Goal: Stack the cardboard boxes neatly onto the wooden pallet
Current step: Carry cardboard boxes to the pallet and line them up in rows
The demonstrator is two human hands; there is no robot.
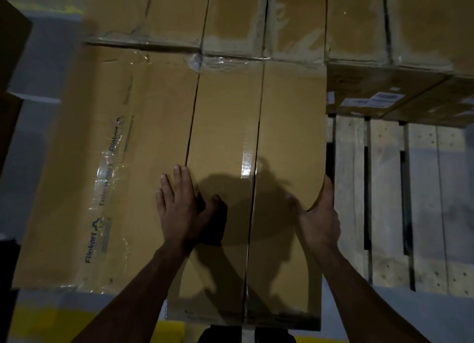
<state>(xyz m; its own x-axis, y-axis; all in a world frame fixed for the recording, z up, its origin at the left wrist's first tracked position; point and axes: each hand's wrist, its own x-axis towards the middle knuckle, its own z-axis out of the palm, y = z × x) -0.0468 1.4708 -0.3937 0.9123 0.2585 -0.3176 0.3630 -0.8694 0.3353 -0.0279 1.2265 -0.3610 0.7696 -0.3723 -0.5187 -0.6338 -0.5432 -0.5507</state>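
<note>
A long cardboard box (256,127) with a taped centre seam lies in front of me, its far end against the stacked boxes. My left hand (179,204) rests flat on its top near the left edge, fingers spread. My right hand (320,214) wraps the box's right edge, thumb on top and fingers down the side. To its left lies a wider printed box (107,163) with clear tape. The wooden pallet (389,201) shows bare slats at the right.
A row of taped boxes (256,19) is stacked behind, and lower labelled boxes (379,96) sit at the right rear on the pallet. Grey floor with a yellow line (51,322) runs near my feet. A dark box edge (10,60) stands at far left.
</note>
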